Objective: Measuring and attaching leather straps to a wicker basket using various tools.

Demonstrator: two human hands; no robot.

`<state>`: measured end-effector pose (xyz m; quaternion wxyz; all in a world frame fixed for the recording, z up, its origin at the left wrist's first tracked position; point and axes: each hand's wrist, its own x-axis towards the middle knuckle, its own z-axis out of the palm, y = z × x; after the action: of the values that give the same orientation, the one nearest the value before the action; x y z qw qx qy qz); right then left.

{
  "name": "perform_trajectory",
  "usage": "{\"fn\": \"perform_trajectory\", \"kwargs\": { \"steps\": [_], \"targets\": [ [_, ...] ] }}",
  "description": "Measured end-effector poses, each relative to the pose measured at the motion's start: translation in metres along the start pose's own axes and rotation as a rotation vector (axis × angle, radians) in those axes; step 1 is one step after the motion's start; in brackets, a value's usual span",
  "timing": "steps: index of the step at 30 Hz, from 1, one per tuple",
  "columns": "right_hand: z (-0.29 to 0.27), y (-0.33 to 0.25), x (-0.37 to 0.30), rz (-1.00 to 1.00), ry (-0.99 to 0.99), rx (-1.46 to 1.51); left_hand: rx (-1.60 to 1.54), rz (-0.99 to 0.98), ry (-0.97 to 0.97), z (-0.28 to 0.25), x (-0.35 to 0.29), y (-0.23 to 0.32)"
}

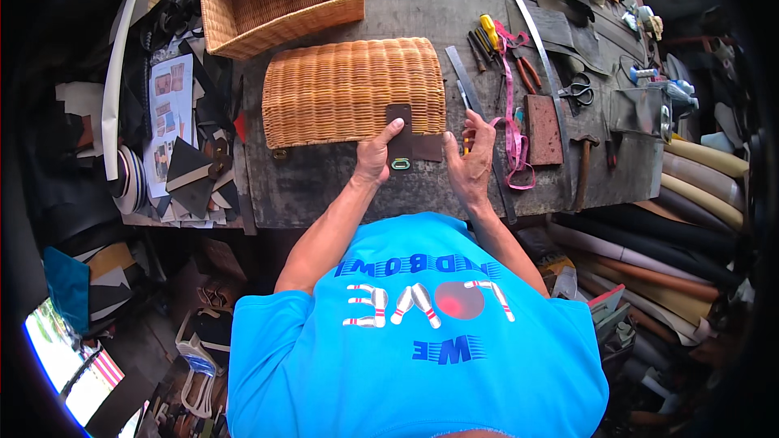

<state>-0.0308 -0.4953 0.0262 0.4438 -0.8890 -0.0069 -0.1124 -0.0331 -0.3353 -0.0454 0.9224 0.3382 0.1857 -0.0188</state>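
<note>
A woven wicker lid (341, 93) with a curved top lies on the worktable in front of me. My left hand (377, 154) pinches a dark brown leather strap (398, 113) against its front edge, thumb on top. Just below the strap sits a small oval metal ring (401, 164), greenish inside. Beside the strap, another brown leather piece (428, 148) lies at the lid's lower right corner. My right hand (472, 161) is by that corner, its fingers apart and thumb near the leather. A bit of yellow shows behind those fingers, too hidden to name.
An open wicker box (284, 0) stands beyond the lid. To the right lie a metal ruler (542, 57), pink measuring tape (511, 113), brick (544, 130), hammer (583, 166), scissors (578, 89) and red-handled pliers (529, 73). Printed sheets (170, 105) and scraps are at left.
</note>
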Motion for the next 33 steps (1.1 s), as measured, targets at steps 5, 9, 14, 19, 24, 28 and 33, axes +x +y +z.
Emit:
{"fn": "perform_trajectory", "kwargs": {
  "steps": [5,9,14,19,24,28,33],
  "targets": [
    [0.017,-0.014,0.053,-0.483,-0.346,-0.014,-0.035,-0.104,-0.007,-0.004,-0.001,0.002],
    [0.04,0.0,0.075,-0.621,-0.487,-0.046,-0.065,-0.065,0.009,-0.005,-0.001,-0.002],
    [0.04,-0.002,0.08,-0.602,-0.603,-0.099,-0.047,-0.129,0.012,-0.01,-0.005,0.001],
    [0.044,-0.003,0.087,-0.585,-0.656,-0.15,-0.187,-0.21,-0.048,-0.017,-0.01,0.009],
    [0.044,-0.006,0.097,-0.564,-0.7,-0.144,-0.117,-0.218,-0.152,-0.022,-0.01,0.013],
    [0.044,-0.006,0.098,-0.535,-0.712,-0.15,0.04,-0.224,-0.107,-0.019,-0.012,0.014],
    [0.045,-0.004,0.101,-0.508,-0.734,-0.144,0.08,-0.199,-0.091,-0.017,-0.009,0.009]
  ]
}}
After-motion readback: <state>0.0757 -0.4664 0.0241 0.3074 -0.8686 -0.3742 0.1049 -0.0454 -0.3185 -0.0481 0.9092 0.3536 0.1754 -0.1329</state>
